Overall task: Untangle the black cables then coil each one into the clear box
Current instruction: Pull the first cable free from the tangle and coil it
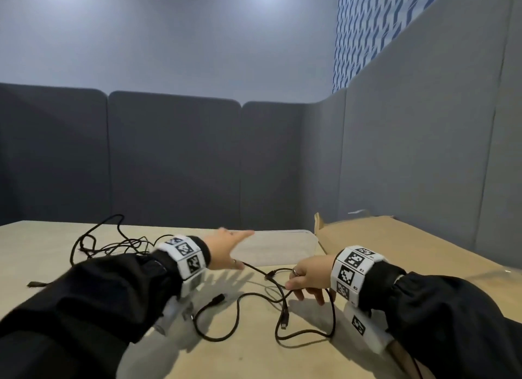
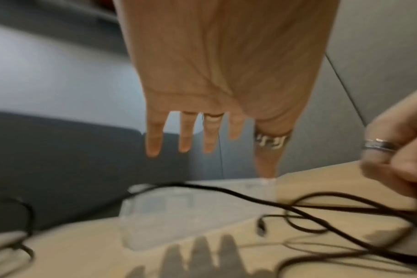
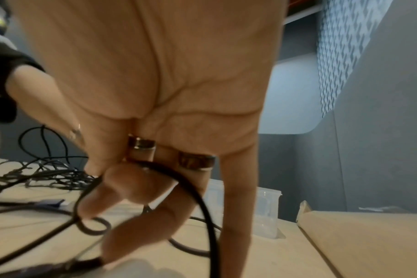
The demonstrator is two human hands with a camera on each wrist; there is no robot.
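A tangle of black cables lies at the table's far left. One loose black cable snakes across the middle, its plug near my left wrist. My right hand pinches this cable between thumb and forefinger, just above the table. My left hand hovers with fingers straight and spread, holding nothing, reaching toward the clear box. The clear box stands at the far middle of the table; its inside is too blurred to judge.
A flat cardboard sheet lies along the table's right side, beside the box. Grey padded partitions wall in the table at the back and right. Another plug end lies by the left edge.
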